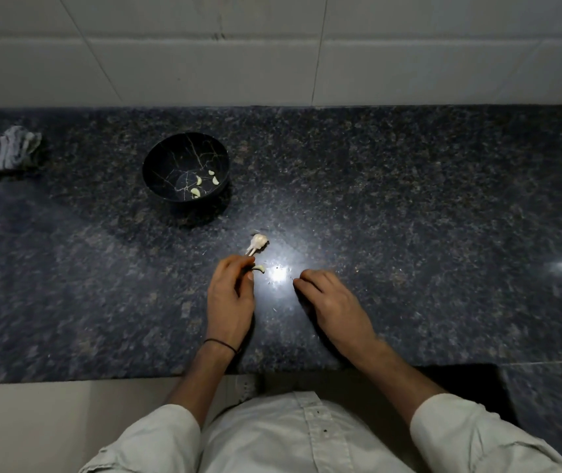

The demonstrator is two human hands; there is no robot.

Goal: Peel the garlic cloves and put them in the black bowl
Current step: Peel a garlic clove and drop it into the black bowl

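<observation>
The left hand (230, 295) pinches a pale curved garlic clove (259, 268); the right hand (332, 302) rests on the dark speckled stone surface (409, 199), fingers loosely curled, empty.

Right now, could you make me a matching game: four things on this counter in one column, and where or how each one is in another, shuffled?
Things:
1. bowl
2. garlic head
3. cloth
4. single clove

Place or state:
A. pinched by the left hand
B. at the far left end of the counter
C. holds four peeled cloves
D. lying on the counter just past the left hand

Pairs: 1-C, 2-D, 3-B, 4-A
</observation>
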